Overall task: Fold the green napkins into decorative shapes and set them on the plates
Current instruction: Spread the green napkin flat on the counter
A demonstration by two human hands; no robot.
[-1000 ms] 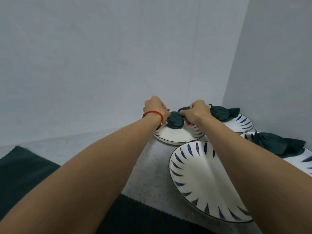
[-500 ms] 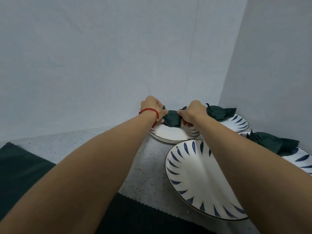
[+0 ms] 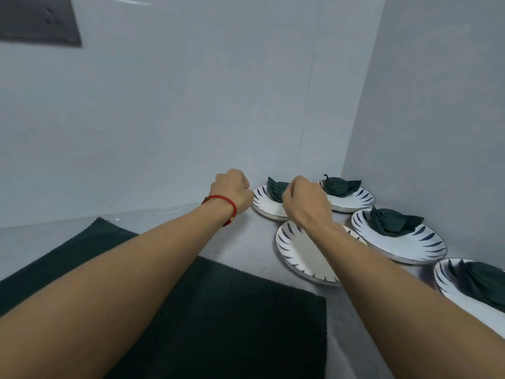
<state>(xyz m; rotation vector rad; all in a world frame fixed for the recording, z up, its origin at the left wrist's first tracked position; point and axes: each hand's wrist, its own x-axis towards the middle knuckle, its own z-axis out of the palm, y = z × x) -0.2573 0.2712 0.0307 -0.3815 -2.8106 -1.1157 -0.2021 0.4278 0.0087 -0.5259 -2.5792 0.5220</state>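
Dim, cool, even light; soft shadows under the plates (image 3: pixel 306 258); wide-angle bending at the edges; slight overall blur.

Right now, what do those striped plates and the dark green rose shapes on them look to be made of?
Empty plate: probably glazed ceramic; glossy white with painted dark blue strokes and a thin dark rim line.
Rolled napkin on the far left plate: soft woven cloth, matte, holding rolled folds.
Flat napkin near the arms: same matte fabric, seemingly with a zigzag-cut edge.

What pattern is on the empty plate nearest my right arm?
White, with dark blue leaf-like dashes radiating around the rim of the empty plate; the head view shows it.
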